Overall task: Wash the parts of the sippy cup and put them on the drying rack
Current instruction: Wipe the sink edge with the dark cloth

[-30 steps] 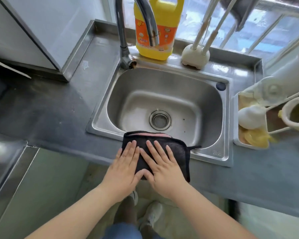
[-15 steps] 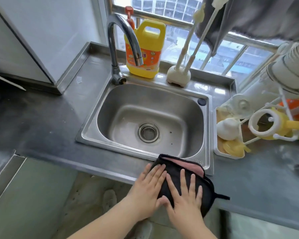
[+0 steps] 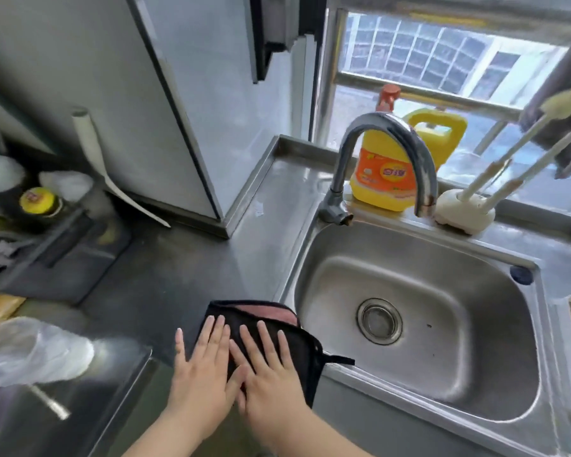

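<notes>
- Left hand (image 3: 201, 374) and right hand (image 3: 271, 377) lay flat, fingers spread, side by side on a black cloth (image 3: 297, 354) draped over the tabletop (image 3: 165, 278) edge beside the sink (image 3: 419, 328).
- Faucet (image 3: 389, 150), yellow detergent bottle (image 3: 396, 169) and brush holder (image 3: 462, 212) stood behind; sippy cup parts weren't visible.

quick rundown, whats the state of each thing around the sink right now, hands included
left hand: flat, fingers straight, pressing on the cloth
right hand: flat, fingers straight, pressing on the cloth
black cloth: folded, lying over the sink's front left edge
tap: no water running
sink: basin holds no items, strainer sits in the drain
detergent jug: upright behind the tap, red pump on top
brush stand: upright, two brushes standing in it
</notes>
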